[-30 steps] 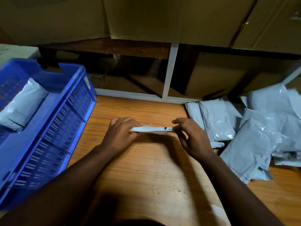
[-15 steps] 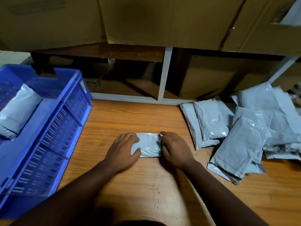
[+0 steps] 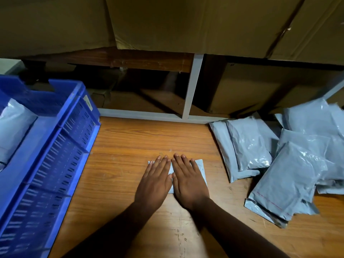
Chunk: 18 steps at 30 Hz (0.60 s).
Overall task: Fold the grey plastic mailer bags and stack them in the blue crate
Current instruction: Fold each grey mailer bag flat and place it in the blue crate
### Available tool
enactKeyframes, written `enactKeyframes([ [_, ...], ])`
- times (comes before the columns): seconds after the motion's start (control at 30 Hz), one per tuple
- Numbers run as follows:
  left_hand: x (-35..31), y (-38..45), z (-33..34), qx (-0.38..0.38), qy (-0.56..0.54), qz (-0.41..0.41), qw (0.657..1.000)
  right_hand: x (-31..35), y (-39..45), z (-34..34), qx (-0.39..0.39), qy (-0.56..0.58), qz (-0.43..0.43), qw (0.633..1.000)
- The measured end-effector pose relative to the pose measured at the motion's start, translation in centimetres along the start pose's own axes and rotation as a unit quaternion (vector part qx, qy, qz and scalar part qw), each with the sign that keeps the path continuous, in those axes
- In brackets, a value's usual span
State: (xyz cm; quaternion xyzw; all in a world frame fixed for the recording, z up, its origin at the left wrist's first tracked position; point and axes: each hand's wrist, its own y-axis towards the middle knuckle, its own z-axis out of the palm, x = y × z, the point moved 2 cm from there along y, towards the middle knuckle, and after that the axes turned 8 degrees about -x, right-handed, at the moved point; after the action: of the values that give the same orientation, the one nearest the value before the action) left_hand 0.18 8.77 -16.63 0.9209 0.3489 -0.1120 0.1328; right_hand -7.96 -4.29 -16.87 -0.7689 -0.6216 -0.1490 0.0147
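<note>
Fingers: straight and laid flat on both hands, gripping nothing; spread side by side to press the fold down over its whole width.
Left hand [image 3: 155, 180]: lower centre of the frame, palm down on the left part of the folded mailer [image 3: 202, 169], index finger close beside the right hand's.
Right hand [image 3: 188, 180]: just right of it, palm down on the right part, likely pushing air out so the plastic stays creased instead of springing open.
Folded mailer: almost wholly covered, only pale corners and a sliver between the hands showing; number of folds not readable from here.
Table [image 3: 130, 164]: bare wood under the mailer, a hard flat backing for the pressing.
Unfolded pile [image 3: 290, 175]: loose, overlapping grey bags at the right edge of the frame, within the right hand's reach as the supply.
Blue crate [image 3: 61, 146]: at the left edge, within the left hand's reach as the drop point.
Bags in crate [image 3: 13, 131]: pale grey, at the far left, seemingly already folded, though partly cut off.
Step in hand: flattening, with the carry to the crate not yet done.
</note>
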Motion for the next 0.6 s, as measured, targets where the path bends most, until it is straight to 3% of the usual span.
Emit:
enactKeyframes([
  [0.6, 2.2, -1.1, -0.7, 0.035, 0.003, -0.029, 0.999, -4.5, -2.6, -1.8, 0.034, 0.000, 0.032, 0.999],
])
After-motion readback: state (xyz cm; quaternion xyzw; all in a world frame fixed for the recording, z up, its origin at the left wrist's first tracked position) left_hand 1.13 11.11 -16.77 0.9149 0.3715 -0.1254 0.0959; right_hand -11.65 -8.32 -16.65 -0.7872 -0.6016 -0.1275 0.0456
